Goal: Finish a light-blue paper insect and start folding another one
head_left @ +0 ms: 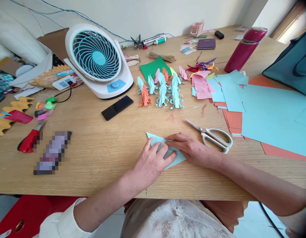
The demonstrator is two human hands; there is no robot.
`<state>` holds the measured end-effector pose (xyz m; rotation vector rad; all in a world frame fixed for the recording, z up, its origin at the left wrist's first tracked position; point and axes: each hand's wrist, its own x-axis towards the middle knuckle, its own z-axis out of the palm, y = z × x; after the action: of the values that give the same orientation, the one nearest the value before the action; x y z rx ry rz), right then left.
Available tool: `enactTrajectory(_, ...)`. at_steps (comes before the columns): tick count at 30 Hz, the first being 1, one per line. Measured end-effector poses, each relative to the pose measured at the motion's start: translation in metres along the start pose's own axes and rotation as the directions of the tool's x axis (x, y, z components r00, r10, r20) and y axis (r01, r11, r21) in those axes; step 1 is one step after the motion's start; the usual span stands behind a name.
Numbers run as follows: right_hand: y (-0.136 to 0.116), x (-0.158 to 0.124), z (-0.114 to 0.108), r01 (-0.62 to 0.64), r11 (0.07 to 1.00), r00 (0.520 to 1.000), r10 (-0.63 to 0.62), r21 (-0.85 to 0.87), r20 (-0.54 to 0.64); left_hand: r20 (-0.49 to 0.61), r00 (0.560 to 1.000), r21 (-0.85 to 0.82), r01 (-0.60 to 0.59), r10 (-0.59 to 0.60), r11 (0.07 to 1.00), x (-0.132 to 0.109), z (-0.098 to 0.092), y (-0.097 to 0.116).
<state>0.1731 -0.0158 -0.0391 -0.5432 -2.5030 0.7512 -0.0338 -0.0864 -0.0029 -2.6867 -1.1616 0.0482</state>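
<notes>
Lying open at the table's near middle, the left hand is spreading its fingers over folded light-blue paper; the right hand, flattened too, is pressing its right side. The sheet is likely proving light, thin and easily creased, its edges offering the best hold. Scissors are lying right; farther, paper figures are standing grouped.
</notes>
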Motion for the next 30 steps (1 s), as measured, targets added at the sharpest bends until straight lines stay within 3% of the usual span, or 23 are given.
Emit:
enactTrajectory(6, 0.0, 0.0, 0.001, 0.004, 0.999, 1.0, -0.004, -0.035, -0.014, 0.054, 0.999, -0.058, 0.0, 0.003, 0.998, -0.009, -0.001, -0.009)
enactTrajectory(12, -0.001, 0.0, 0.002, 0.006, 0.997, 1.0, -0.008, -0.073, -0.025, 0.018, 0.999, -0.05, 0.04, -0.039, 0.998, -0.019, 0.002, -0.012)
enactTrajectory(30, 0.002, -0.003, 0.003, -0.004, 0.997, 1.0, 0.004, -0.081, 0.003, 0.047, 0.99, -0.027, 0.136, -0.135, 0.99, -0.042, -0.002, -0.018)
